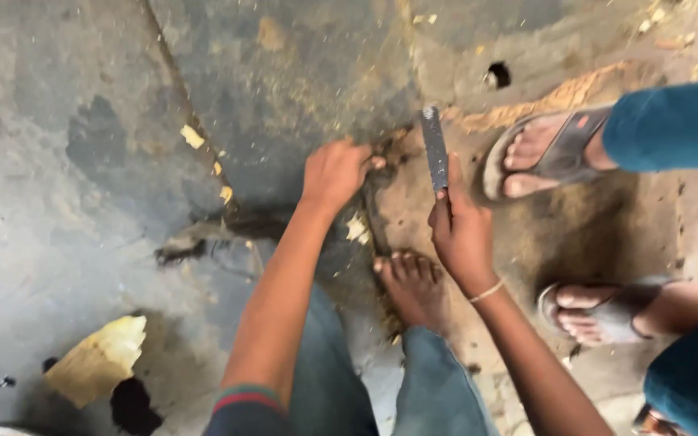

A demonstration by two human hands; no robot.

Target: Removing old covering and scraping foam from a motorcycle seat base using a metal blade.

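My left hand [334, 171] is closed on the top of a dark, dirty narrow piece [375, 211] that runs down along the ground toward my bare foot [414, 287]. My right hand [462, 230] grips a flat grey metal file [435, 149], its blade pointing up and away from me, just right of the left hand. The foot rests on the lower end of the dark piece. What exactly the left hand pinches is blurred.
Another person stands close on the right, with two feet in sandals [547, 153] [603, 311] and blue trousers. A yellowish wood chunk [98, 359] lies at lower left. Wood chips and sawdust scatter over the cracked concrete floor [82, 121]; a small hole [497, 75] is ahead.
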